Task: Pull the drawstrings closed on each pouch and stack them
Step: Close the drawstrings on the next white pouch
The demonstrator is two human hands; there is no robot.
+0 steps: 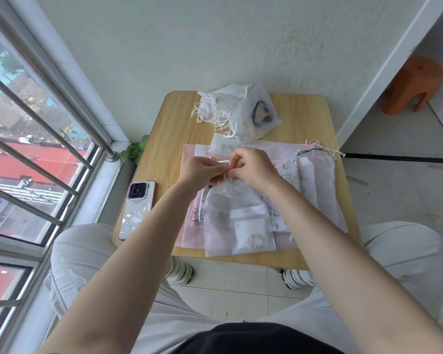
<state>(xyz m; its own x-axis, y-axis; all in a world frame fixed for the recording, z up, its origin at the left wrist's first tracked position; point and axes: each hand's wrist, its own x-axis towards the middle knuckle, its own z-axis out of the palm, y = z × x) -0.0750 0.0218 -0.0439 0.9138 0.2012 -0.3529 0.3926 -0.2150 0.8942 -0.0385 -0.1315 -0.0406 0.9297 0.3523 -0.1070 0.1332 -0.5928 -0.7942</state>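
A translucent white pouch (pixel 237 221) lies on top of a spread of flat pink and printed pouches (pixel 279 215) on the small wooden table (pixel 164 159). Its gathered neck sits between my hands. My left hand (pixel 202 171) and my right hand (pixel 253 167) meet at that neck, fingers curled, each pinching its drawstring. At the table's far edge lies a pile of closed white pouches (pixel 237 109), strings trailing; a dark item shows through the top one. Two narrow white pouches (pixel 317 185) lie at the right.
A phone (pixel 136 209) in a patterned case lies at the table's left edge. A barred window (pixel 36 149) runs along the left, with a small green plant (pixel 134 149) by the sill. An orange stool (pixel 414 85) stands at the far right. My knees flank the table.
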